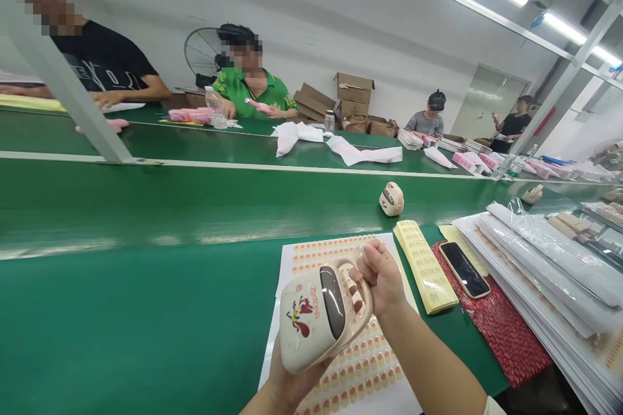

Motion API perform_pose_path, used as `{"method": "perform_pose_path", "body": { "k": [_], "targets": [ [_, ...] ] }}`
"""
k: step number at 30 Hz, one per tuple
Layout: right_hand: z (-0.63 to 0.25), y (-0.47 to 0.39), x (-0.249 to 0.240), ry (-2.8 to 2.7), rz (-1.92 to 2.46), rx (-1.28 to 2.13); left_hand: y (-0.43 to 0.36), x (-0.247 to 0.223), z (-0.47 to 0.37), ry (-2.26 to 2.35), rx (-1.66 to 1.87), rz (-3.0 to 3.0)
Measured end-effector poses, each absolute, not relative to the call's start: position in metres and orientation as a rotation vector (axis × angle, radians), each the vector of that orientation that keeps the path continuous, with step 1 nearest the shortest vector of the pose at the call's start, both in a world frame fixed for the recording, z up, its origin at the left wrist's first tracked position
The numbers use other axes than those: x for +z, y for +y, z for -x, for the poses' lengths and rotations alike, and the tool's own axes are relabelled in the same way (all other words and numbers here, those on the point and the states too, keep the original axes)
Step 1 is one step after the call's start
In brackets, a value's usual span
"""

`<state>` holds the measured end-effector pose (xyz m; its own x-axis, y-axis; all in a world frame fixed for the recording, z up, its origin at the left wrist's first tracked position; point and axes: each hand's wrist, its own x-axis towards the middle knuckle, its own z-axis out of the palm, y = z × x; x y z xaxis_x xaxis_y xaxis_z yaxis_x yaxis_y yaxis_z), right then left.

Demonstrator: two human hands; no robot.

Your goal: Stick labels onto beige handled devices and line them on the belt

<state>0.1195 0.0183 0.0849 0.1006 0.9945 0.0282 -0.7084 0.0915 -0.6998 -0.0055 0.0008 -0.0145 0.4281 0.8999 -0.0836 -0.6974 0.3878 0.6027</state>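
My left hand (298, 381) cups a cream plastic device with a loop handle (306, 324) from below. The device is tilted, with a dark window, a cartoon print and red lettering on its face. At the handle, my right hand (382, 275) is closed in a pinch, its thumb beside the handle's opening. Whatever is between those fingertips is too small to make out. Under both hands lies a white sheet of stickers (335, 249) with rows of small orange-and-cream ovals.
A similar device (392, 200) stands beyond the sheet. To the right are a yellow sticker strip (426, 269), a phone (464, 269) on red bubble wrap (506, 331), and stacked white sheets (545, 298). A metal rail (243, 167) crosses ahead; several people sit beyond it.
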Motion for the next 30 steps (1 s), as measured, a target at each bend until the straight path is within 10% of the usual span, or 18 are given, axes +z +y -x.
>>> {"method": "perform_pose_path", "body": {
  "k": [30],
  "targets": [
    [-0.123, 0.017, 0.053, -1.453, 1.261, 1.156, 0.009, 0.019, 0.004, 0.841, 1.257, -0.465]
  ]
}}
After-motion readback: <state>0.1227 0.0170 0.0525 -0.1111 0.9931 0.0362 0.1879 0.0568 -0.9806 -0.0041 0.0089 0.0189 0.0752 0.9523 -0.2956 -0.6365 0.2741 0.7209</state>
